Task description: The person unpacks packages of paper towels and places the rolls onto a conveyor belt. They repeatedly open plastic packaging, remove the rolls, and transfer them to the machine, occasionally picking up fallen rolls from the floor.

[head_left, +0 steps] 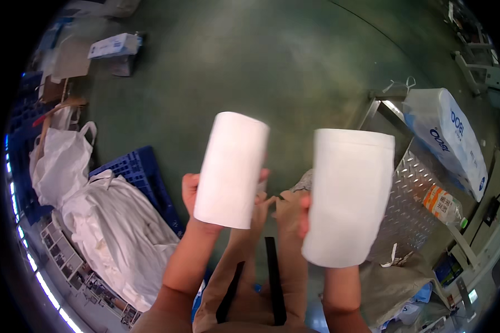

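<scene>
the left hand (190,188) wraps a white roll (232,169) at centre; the right hand (304,216), mostly hidden, clasps a second roll (348,197) right of centre. a white sack (116,222) lies lower left, a plastic bottle (443,205) far right.

White sack (116,222) on the left, ridged metal platform (408,197) on the right, green floor (294,50) between.
The bulging sack lies against a blue pallet (136,166), with a smaller white bag (61,161) at its far end; farther off on the left is a white-and-blue pack (114,45). On the right, a larger wrapped pack (444,130) slants across the platform's far right side; just nearer lies a clear bottle (443,204) with an orange-and-white label and green cap. Near right, a greyish-brown sack (400,286) spreads out, a white scrap (393,255) by its far edge.
</scene>
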Demonstrator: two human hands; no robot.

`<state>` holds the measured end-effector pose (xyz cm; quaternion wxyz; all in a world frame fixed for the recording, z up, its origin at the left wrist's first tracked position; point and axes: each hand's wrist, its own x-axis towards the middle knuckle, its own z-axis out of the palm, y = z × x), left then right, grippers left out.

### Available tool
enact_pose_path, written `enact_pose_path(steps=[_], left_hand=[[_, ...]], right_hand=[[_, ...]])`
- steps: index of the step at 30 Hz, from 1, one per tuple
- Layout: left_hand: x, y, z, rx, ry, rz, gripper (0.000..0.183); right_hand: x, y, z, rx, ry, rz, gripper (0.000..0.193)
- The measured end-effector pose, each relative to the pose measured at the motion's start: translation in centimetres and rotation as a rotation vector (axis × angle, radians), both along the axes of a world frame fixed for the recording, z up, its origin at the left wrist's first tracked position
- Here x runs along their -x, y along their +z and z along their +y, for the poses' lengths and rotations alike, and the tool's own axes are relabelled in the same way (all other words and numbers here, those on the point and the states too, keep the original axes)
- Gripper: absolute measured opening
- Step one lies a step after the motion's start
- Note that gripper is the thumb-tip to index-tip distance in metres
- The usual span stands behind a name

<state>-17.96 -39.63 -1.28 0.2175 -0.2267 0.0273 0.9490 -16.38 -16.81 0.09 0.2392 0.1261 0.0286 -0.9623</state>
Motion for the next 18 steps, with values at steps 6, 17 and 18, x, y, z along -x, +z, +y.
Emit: enact_pose_path(steps=[6,17,18], left_hand=[[-1.2,12.7,1.1,-0.284,-0.251,0.167,0.085],[-4.4,22.6,6.9,-0.146,-0.553,0.248,0.083],[-5.1,21.9,7.2,-0.085,-0.558,0.204,0.084]], right_hand=[[-9.3,5.8,5.8,-0.205,-0.232,-0.189,0.091],[-24.3,20.2,3.8,-0.388,-0.12,-0.146,0.096],[-24.6,21.2,3.4,-0.304,-0.063,-0.078,0.094]])
